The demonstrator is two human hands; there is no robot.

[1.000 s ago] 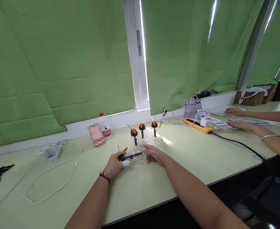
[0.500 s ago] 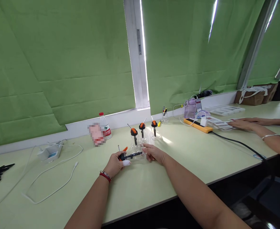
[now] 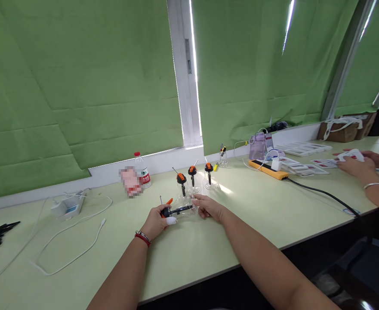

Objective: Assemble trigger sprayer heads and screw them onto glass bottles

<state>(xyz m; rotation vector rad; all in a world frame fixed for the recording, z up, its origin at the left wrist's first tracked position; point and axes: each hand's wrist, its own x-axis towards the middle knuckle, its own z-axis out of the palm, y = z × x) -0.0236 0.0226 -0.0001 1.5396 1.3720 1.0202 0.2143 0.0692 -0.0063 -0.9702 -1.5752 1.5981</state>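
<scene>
A clear, flask-shaped bottle (image 3: 186, 210) with a black-and-orange top and a dark rod inside lies on its side between my hands. My left hand (image 3: 156, 221), with white wrapping on one digit, is closed round the bottle's top end. At the base end, my right hand (image 3: 209, 208) has its fingers curled against the clear wall. Just behind stand three similar bottles, upright: the left one (image 3: 182, 180), the middle one (image 3: 192, 173) and the right one (image 3: 209, 169). Each has a black-and-orange top with a thin stick jutting up.
A red-capped water bottle (image 3: 143, 172) stands by the sill beside a blurred pink item (image 3: 131, 181). White cable (image 3: 94, 243) loops across the left. An orange power strip (image 3: 268, 170) lies right, near a purple jug (image 3: 257, 147). Farther right, a co-worker's hands (image 3: 358, 165) hold a white card-like item.
My hands and the lying bottle look the same as before. The co-worker's hands have risen off the table and moved right, now holding a white card-like item.
</scene>
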